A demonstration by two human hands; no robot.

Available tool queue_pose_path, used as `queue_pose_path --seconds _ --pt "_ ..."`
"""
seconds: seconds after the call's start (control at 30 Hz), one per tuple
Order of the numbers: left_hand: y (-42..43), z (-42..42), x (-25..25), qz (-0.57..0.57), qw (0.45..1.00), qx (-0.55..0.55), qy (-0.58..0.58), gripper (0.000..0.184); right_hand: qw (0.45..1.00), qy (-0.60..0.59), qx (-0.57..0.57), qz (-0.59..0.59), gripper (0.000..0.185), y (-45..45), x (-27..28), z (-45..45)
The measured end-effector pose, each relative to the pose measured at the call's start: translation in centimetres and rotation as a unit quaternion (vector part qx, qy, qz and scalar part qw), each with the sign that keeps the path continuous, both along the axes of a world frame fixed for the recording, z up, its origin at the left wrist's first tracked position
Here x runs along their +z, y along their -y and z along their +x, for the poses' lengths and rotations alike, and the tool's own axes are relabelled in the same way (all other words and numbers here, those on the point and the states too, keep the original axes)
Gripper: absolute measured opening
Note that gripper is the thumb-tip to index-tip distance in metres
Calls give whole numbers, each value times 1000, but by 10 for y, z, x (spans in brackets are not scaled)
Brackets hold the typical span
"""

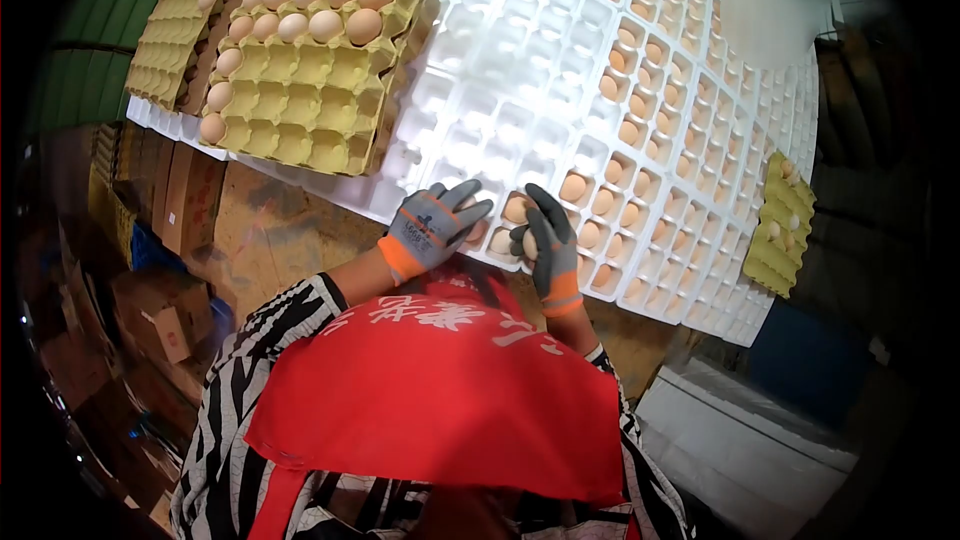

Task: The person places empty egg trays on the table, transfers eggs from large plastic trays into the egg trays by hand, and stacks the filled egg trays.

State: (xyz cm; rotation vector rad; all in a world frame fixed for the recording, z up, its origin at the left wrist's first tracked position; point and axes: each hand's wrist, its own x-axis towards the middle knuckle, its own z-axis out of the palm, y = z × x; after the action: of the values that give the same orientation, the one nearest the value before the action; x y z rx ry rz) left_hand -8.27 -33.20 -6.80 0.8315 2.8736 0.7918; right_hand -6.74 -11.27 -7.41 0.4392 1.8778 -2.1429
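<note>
Both hands wear grey gloves with orange cuffs, over the near edge of the white foam trays (pixel 470 155). My left hand (pixel 437 222) has its fingers curled over an egg (pixel 477 231) at the tray's left part. Just to the right, my right hand (pixel 545 232) has its fingers closed round an egg (pixel 530 244). Between the hands, one egg (pixel 515 208) lies in a cell and another (pixel 500 241) sits nearer the edge. A yellow-green egg carton (pixel 300 105) stands at the left, with eggs in its back rows and left column.
Foam trays with eggs (pixel 640 130) extend to the right. Another carton (pixel 165 45) lies at the far left, and one (pixel 778 230) at the right edge. Cardboard boxes (pixel 190 200) stand lower left. A white box (pixel 740 450) is at the lower right.
</note>
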Motion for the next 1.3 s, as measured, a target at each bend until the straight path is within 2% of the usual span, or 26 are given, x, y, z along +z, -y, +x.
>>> queue_pose_path --seconds 0.07,0.17,0.2,0.27,0.3,0.37,0.47,0.5,0.57,0.6,0.63,0.67,0.7,0.73,0.77,0.83,0.87,0.9,0.97,1.03,1.1,1.13,1.17,1.23,1.27,1.3 --pt "-10 -6 1 -1 1000 -27 11 46 997 -61 14 -37 36 -9 6 -7" --pt "-30 -15 -15 40 999 2 -27 45 992 -64 -39 -100 31 -12 1 -24" --pt "-34 -21 -2 -1 999 11 43 44 994 -105 -13 -10 31 -8 -7 -31" --pt "-28 -22 -8 54 998 45 6 43 966 -227 16 126 31 4 -30 -43" --pt "-24 -24 -10 80 995 60 -12 43 915 -306 89 248 35 2 -30 -51" --pt "-19 -28 -13 151 984 82 -42 45 851 -371 141 343 38 0 -41 -59" --pt "-30 -39 -23 228 959 147 -78 49 895 -345 93 269 43 -1 -52 -58" --pt "-38 -47 -27 243 954 155 -82 49 891 -349 89 276 44 -3 -55 -59" --pt "-55 -62 -38 206 964 142 -93 49 906 -319 68 271 45 -2 -71 -59" --pt "-62 -74 -54 128 986 106 -26 49 926 -253 80 267 45 -2 -63 -58" --pt "-64 -86 -67 49 995 73 44 49 958 -225 36 173 44 3 -62 -53" --pt "-63 -85 -56 78 993 88 25 50 967 -219 36 121 44 1 -62 -56" --pt "-61 -75 -41 107 989 99 6 50 974 -173 28 145 44 1 -45 -57" --pt "-54 -67 -19 120 981 112 -105 52 974 -182 -8 137 44 -1 -44 -59" --pt "-39 -64 6 135 984 97 -71 53 972 -190 -47 129 44 0 -42 -64" --pt "-5 -51 31 221 967 77 -95 53 971 -180 -51 149 44 10 -14 -75" --pt "25 -51 51 191 971 68 -126 53 963 -188 -12 195 43 21 5 -85" --pt "59 -56 73 161 973 56 -155 55 956 -227 23 185 43 42 26 -96" --pt "120 -76 104 85 966 109 -217 57 952 -242 89 166 43 92 72 -117" --pt "163 -108 121 -50 945 188 -263 50 916 -328 126 192 46 142 91 -144" --pt "204 -137 113 -107 968 133 -183 43 866 -375 161 290 53 179 102 -168" --pt "219 -150 104 -133 975 104 -141 40 813 -422 162 367 56 194 100 -180" --pt "228 -162 96 -146 975 85 -144 39 786 -390 213 431 55 204 99 -189" --pt "239 -182 89 -170 973 41 -150 38 739 -405 206 498 50 213 85 -196" --pt "245 -184 93 -166 979 33 -111 33 818 -370 185 400 48 213 74 -200" --pt "248 -182 102 -57 994 75 -47 33 883 -328 161 294 47 206 62 -201"
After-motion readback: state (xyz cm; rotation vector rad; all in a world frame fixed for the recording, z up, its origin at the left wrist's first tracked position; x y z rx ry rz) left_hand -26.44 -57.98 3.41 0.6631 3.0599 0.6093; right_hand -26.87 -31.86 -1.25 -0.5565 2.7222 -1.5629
